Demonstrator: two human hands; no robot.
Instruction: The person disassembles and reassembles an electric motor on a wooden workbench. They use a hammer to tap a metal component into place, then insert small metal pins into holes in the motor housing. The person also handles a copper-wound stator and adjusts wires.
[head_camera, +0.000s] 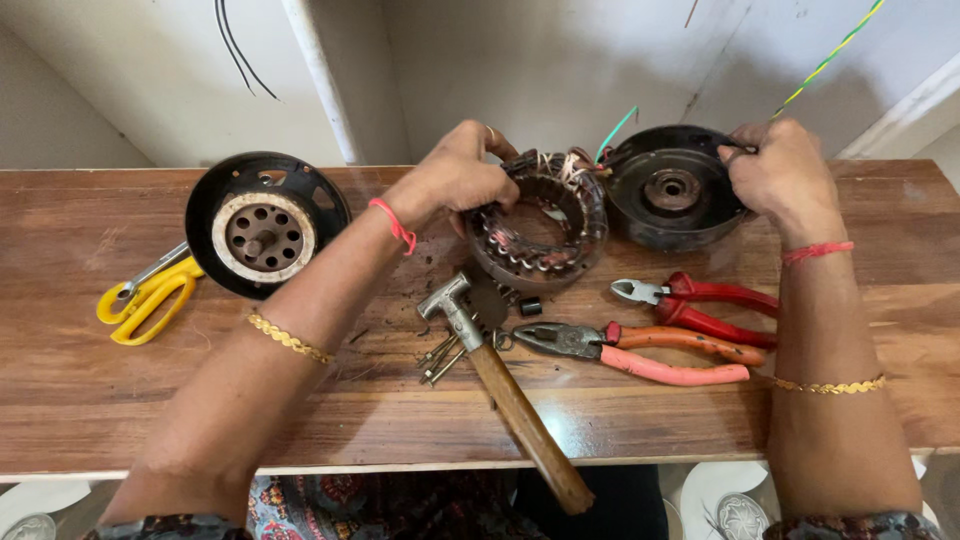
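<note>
On wooden surface (90, 400), centre rear | left hand (452, 178) fingers closed on wound stator ring (540, 222), tilting it steady | right hand (782, 172) fingers pinching wire at dark motor housing (670, 195) rim | hammer (500, 385), pliers (640, 350) lie near.

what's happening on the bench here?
A person is working at a wooden table. The left hand grips a wound motor coil ring, tilted up off the table. The right hand holds the rim of a dark round motor housing beside it. A second housing leans at the left by yellow scissors. A hammer, pliers and red cutters lie in front.
</note>
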